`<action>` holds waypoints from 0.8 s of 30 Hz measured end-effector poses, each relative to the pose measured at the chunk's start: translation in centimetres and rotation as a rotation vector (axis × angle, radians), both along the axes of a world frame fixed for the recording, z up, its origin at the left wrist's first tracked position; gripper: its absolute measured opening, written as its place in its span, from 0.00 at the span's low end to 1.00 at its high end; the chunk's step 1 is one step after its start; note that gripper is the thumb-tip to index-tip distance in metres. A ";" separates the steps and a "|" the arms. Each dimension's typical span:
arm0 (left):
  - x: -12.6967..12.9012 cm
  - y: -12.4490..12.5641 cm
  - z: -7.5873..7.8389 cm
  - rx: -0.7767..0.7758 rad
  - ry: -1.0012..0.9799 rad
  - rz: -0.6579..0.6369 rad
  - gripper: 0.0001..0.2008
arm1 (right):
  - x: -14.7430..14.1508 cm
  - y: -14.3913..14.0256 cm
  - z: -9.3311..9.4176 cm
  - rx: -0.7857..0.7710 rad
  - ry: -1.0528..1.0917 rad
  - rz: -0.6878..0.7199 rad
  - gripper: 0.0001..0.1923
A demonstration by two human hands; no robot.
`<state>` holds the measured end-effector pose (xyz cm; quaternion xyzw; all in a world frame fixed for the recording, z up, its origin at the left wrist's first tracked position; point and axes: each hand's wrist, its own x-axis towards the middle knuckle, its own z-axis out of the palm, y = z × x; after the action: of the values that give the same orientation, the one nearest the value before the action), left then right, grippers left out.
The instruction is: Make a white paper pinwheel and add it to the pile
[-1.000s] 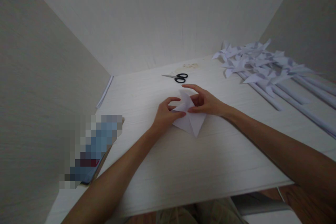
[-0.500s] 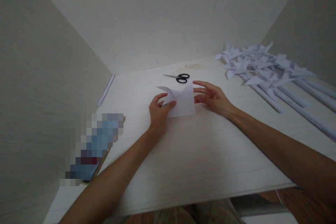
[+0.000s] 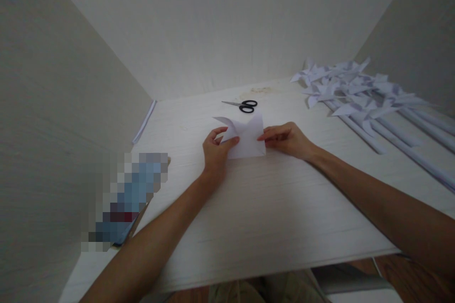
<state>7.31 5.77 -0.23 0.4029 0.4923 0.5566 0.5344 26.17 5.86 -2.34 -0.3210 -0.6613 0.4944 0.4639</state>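
Both hands pinch the paper [image 3: 245, 142] just in front of the scissors [image 3: 241, 105]: left hand [image 3: 215, 151] grips its left edge, right hand [image 3: 287, 139] its right edge. The sheet lies squarely between them, left corner curling up.

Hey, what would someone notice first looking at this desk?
Mid-table, the left hand and right hand pinch opposite edges of a white paper sheet with a curled corner. Black-handled scissors lie just behind it, and a heap of paper pinwheels on rolled paper sticks fills the far right.
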 end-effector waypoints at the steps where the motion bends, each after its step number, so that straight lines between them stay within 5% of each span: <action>1: 0.0 -0.1 0.0 0.001 0.004 -0.007 0.23 | 0.0 0.0 0.0 -0.002 -0.018 -0.008 0.08; 24: 0.5 -0.6 -0.3 0.081 0.114 -0.106 0.19 | -3.4 -0.4 0.5 -0.051 -0.193 -0.361 0.11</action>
<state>7.77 5.16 -0.49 0.4808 0.4769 0.5231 0.5175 22.75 5.46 -1.81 -0.4918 -0.6217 0.3869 0.4711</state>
